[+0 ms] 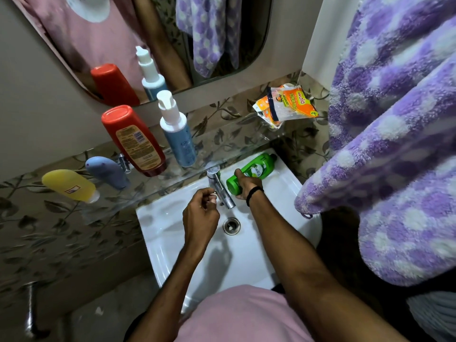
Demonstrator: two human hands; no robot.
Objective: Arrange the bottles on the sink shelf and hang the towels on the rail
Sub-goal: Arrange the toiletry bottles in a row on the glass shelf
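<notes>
Head view: the right side is filled by a purple-and-white towel (394,144), draped from above; what it hangs on is out of frame, so it cannot be said whether the rail step is done. Below it, the white sink (246,262) is seen from over the person's arms. Above the basin, a glass shelf (229,149) is fixed along the leaf-patterned wall. On it a red bottle (134,141) is stood on its cap and a blue pump bottle (177,137) upright just beside it, apparently already arranged. A yellow bottle (69,185) and a grey-blue bottle (106,171) are laid further left. A scrub-pad packet (286,104) is kept at the shelf's right end.

The green bottle (249,172) is lying on the sink's rear right rim, under the shelf. It is clasped near its base by the right hand (246,187), its grip wrapped round the body, presumably so it can be lifted to the shelf's free stretch. The left hand (199,215) is held beside the tap (220,188), fingers curled; whether its grip is closed on the tap lever cannot be told.
</notes>
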